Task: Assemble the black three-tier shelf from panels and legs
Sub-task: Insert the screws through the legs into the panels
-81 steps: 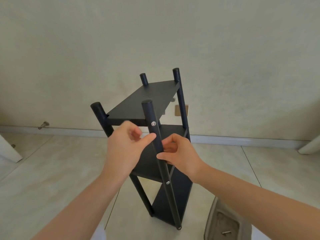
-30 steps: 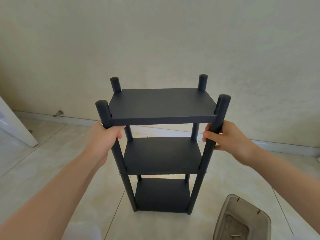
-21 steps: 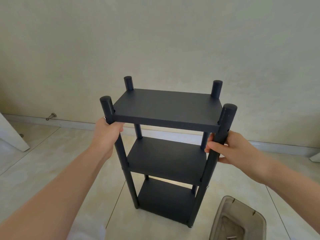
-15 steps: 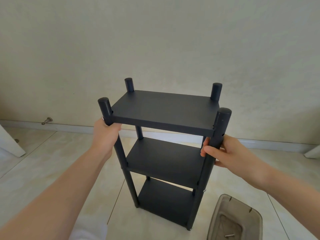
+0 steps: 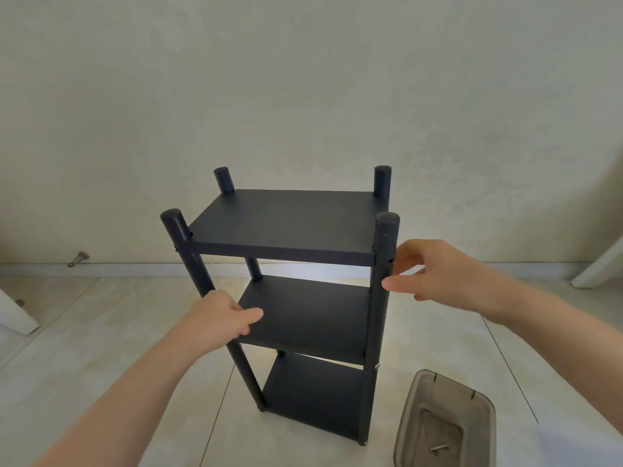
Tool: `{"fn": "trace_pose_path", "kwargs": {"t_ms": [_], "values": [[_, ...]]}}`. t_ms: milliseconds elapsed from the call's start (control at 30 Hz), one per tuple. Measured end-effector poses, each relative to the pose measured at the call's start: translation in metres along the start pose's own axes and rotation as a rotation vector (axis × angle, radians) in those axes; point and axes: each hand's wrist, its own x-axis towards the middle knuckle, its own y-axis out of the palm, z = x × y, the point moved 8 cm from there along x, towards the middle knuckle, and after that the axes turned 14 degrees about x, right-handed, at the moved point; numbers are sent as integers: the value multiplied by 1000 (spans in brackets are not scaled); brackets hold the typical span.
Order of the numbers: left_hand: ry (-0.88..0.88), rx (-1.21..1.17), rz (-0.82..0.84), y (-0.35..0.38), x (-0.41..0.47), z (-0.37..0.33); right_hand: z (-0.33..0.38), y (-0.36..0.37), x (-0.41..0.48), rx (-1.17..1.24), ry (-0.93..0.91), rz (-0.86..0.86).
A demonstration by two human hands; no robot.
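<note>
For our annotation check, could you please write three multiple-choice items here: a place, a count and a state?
1. Where is the grey plastic tray? A on a table; B on a chair; C on the floor, right of the shelf.
2. How many panels does the shelf carry? A three; B two; C five.
3. How is the right hand? A round the tray; B open beside the front-right leg; C fisted.
Answers: C, it sits on the floor by the shelf's foot; A, three tiers show; B, its fingers are spread.
</note>
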Motion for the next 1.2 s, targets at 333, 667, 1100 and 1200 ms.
{"fn": "trace_pose_path", "kwargs": {"t_ms": [333,667,1100,1200], "values": [[492,-810,262,26,-28,-116,48,-21,-28,121,-336,-136],[618,-1256,311,28,-37,-179,57,-14,-29,73,-387,-121],[640,-1195,165,24,-27,-172,54,-17,-27,-39,-389,-176],[666,-1200,170,24,-27,-172,55,-15,-28,-55,-398,-176]]}}
